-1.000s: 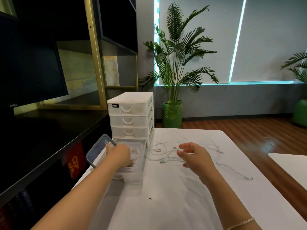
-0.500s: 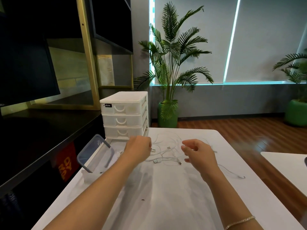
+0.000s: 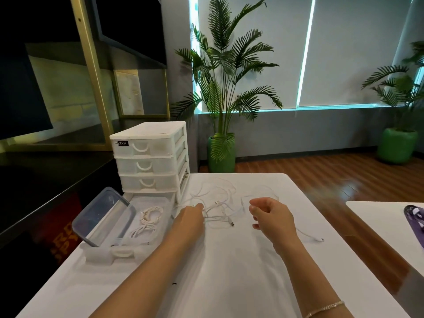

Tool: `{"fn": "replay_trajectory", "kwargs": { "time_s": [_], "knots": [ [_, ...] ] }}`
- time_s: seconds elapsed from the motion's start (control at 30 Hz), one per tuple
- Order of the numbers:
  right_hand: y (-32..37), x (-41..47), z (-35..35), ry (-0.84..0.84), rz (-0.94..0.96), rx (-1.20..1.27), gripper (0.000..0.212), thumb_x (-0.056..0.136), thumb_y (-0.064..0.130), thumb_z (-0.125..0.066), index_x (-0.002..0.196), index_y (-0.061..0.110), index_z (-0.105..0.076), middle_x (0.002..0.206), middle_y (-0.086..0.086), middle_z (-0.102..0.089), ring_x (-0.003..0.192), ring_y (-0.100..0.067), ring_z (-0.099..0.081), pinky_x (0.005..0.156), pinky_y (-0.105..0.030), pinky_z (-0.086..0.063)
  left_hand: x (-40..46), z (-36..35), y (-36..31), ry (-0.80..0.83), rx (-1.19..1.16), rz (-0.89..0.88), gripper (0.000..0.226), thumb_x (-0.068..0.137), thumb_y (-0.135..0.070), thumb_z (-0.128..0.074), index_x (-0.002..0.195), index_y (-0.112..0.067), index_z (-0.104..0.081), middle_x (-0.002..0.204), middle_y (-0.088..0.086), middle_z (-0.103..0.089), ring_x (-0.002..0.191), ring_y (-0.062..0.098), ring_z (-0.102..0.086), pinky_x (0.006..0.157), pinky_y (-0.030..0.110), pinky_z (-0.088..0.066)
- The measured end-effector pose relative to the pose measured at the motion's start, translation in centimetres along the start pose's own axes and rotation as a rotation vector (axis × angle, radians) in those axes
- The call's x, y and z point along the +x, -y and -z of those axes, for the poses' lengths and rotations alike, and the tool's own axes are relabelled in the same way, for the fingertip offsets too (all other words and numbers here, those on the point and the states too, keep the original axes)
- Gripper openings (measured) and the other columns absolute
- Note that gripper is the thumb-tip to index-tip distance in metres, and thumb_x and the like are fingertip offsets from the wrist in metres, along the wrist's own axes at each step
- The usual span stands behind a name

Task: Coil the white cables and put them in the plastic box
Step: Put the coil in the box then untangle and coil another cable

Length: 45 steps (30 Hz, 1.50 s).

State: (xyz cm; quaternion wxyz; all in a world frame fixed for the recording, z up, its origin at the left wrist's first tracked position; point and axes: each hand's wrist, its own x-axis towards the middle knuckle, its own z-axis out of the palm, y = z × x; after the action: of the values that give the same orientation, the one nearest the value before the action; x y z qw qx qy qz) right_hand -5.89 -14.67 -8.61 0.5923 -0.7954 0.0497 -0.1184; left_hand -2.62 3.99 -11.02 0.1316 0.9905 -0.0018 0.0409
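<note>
Where left hand point(image 3: 190, 216) fingers touch, loose cables point(image 3: 220, 210) (tangled), right hand point(image 3: 273, 216) beside

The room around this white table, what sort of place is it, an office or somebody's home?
Most likely an office or studio, though I can't be sure. A dark monitor stands on the black counter, roller blinds cover wide windows, and potted palms line the wall. A white drawer unit sits on the table.
</note>
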Motion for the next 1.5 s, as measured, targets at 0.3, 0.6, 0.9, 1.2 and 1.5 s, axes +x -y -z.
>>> {"fn": "replay_trajectory", "kwargs": {
  "time_s": [0.3,0.6,0.9,1.2,1.5],
  "knots": [
    [-0.7,0.0,-0.9,0.042,-0.028,-0.064,0.013,0.089,0.021,-0.06,0.101,0.02,-0.065,0.105,-0.002,-0.067,0.097,-0.02,-0.062,0.09,-0.042,-0.054,0.4,-0.4,-0.8,-0.166,-0.082,-0.088,0.027,0.096,-0.027,-0.046,0.115,-0.02,-0.064,0.115,0.004,-0.06,0.109,0.02,-0.052,0.08,0.024,-0.034],
    [0.1,-0.6,-1.3,0.087,0.054,-0.126,0.036,0.086,0.021,-0.064,0.12,0.026,-0.053,0.12,-0.001,-0.06,0.096,-0.018,-0.061,0.088,-0.041,-0.055,-1.1,1.8,-3.9,-0.515,-0.27,-0.296,0.03,0.096,-0.03,-0.047,0.114,-0.016,-0.065,0.106,0.002,-0.07,0.093,0.017,-0.063,0.074,0.018,-0.041],
    [2.3,-1.2,-1.2,0.217,0.053,0.211,0.05,0.091,0.008,-0.053,0.136,0.028,-0.039,0.112,0.006,-0.06,0.086,-0.013,-0.064,0.065,-0.021,-0.056,-2.9,4.6,-6.1,-0.473,-0.198,-0.482,0.031,0.095,-0.03,-0.049,0.119,-0.017,-0.063,0.11,0.004,-0.068,0.097,0.016,-0.059,0.078,0.02,-0.041],
    [3.3,-1.3,-0.3,0.163,-0.084,0.309,0.041,0.091,0.017,-0.055,0.132,0.016,-0.046,0.109,-0.01,-0.066,0.085,-0.021,-0.068,0.068,-0.029,-0.056,-3.6,4.8,-4.8,-0.185,-0.419,-0.428,0.021,0.094,-0.027,-0.051,0.11,-0.024,-0.065,0.116,-0.006,-0.061,0.1,0.004,-0.047,0.089,0.022,-0.04],
    [3.6,-1.3,0.4,0.164,-0.094,0.464,0.034,0.096,0.003,-0.043,0.128,0.016,-0.048,0.093,-0.013,-0.065,0.076,-0.024,-0.068,0.067,-0.03,-0.058,-3.2,3.8,-1.0,-0.068,-0.323,-0.149,0.028,0.089,-0.021,-0.052,0.117,-0.023,-0.057,0.119,-0.003,-0.058,0.099,0.01,-0.051,0.085,0.022,-0.041]
  ]
}}
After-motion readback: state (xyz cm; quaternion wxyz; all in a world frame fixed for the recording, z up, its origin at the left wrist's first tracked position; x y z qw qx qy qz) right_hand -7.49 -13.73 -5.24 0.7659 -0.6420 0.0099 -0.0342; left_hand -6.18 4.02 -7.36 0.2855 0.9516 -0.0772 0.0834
